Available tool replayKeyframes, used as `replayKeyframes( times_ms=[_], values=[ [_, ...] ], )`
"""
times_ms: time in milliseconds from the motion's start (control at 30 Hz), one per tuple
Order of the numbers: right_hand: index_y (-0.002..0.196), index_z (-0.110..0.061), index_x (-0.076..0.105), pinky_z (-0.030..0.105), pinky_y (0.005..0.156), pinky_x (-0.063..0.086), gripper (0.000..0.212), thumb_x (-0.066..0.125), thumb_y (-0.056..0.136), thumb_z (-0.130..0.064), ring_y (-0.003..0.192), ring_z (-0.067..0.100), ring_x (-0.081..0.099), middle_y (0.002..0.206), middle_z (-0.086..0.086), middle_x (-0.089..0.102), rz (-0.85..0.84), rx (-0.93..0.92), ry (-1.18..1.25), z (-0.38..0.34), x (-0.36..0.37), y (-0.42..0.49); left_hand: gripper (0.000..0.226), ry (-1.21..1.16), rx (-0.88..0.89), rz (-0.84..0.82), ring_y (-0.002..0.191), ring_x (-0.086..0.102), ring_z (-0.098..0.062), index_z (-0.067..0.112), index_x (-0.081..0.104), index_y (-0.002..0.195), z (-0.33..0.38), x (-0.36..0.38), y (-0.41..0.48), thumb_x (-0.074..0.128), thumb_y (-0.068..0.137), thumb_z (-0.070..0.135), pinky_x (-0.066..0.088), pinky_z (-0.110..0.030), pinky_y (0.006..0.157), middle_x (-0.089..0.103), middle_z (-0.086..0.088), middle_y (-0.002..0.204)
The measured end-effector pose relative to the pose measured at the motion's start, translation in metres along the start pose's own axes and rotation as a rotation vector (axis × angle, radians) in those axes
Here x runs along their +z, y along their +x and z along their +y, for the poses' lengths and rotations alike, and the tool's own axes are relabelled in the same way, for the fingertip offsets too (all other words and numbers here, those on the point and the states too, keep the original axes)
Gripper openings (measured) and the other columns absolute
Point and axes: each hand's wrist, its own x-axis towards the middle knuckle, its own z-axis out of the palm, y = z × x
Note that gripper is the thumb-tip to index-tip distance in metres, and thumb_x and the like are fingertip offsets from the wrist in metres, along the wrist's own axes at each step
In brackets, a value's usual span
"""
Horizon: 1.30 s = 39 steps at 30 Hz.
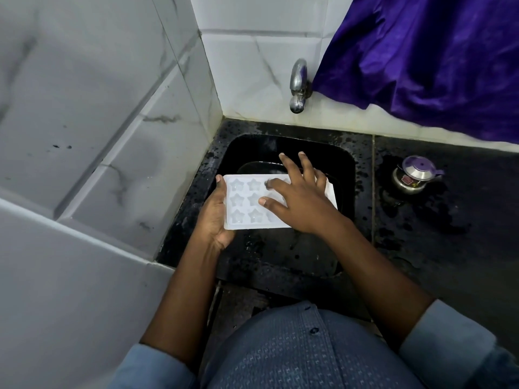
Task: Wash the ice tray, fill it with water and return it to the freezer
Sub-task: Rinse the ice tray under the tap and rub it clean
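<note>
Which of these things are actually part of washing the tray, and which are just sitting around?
Part of the job: ice tray, gripped by the left hand, right hand resting on it; tap; sink.
Just lying about: purple cloth; small steel pot on the counter.

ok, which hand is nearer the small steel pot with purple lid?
Right. The right hand lies on the white star-mould ice tray, left of the pot; the left hand grips the tray's left edge.

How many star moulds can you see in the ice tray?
6: two columns of three at the left end of the ice tray. The right hand covers the rest, so more are likely hidden.
</note>
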Motion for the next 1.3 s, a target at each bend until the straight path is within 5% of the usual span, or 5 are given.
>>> replayKeyframes(
  times_ms=[233,667,800,1033,1300],
  values=[
    [0.116,-0.035,0.058,0.057,0.119,0.008,0.042,0.041,0.099,-0.069,0.16,0.029,-0.01,0.174,0.001,0.012,0.108,-0.03,0.067,-0.002,-0.002,-0.004,0.08,0.003,0.001,-0.02,0.127,0.07,-0.039,0.009,0.061,0.147,-0.003,-0.001,0.0,0.035,0.106,0.073,0.063,-0.051,0.093,0.069,-0.021,0.142],
    [0.133,-0.045,0.058,0.058,0.12,0.002,0.055,0.033,0.095,-0.076,0.158,0.03,-0.018,0.175,0.0,0.001,0.026,-0.08,0.001,-0.015,-0.001,0.001,0.083,-0.024,-0.009,-0.098,0.127,0.07,-0.039,0.005,0.062,0.145,-0.005,0.002,0.0,0.036,0.106,0.073,0.063,-0.052,0.094,0.067,-0.026,0.143],
    [0.131,-0.043,0.059,0.058,0.119,0.004,0.053,0.035,0.097,-0.074,0.159,0.031,-0.016,0.175,0.001,0.002,0.026,-0.067,0.011,-0.018,-0.003,0.003,0.085,-0.012,-0.014,-0.093,0.133,0.065,-0.042,0.004,0.058,0.15,-0.005,0.006,-0.002,0.035,0.105,0.073,0.056,-0.058,0.107,0.065,-0.026,0.146],
    [0.129,-0.042,0.062,0.056,0.119,0.002,0.052,0.037,0.097,-0.074,0.159,0.03,-0.017,0.175,0.001,0.003,0.031,-0.066,0.029,-0.019,-0.003,0.0,0.081,-0.029,-0.016,-0.089,0.118,0.075,-0.038,0.004,0.063,0.142,-0.002,0.009,-0.006,0.033,0.107,0.071,0.066,-0.051,0.088,0.07,-0.026,0.137],
    [0.133,-0.042,0.06,0.059,0.12,0.004,0.054,0.034,0.098,-0.074,0.159,0.029,-0.016,0.175,0.0,0.003,0.031,-0.058,0.03,-0.022,0.0,0.0,0.084,-0.01,-0.007,-0.071,0.133,0.064,-0.044,0.003,0.058,0.148,0.0,0.006,-0.004,0.035,0.106,0.072,0.054,-0.059,0.11,0.066,-0.027,0.144]
  ],
)
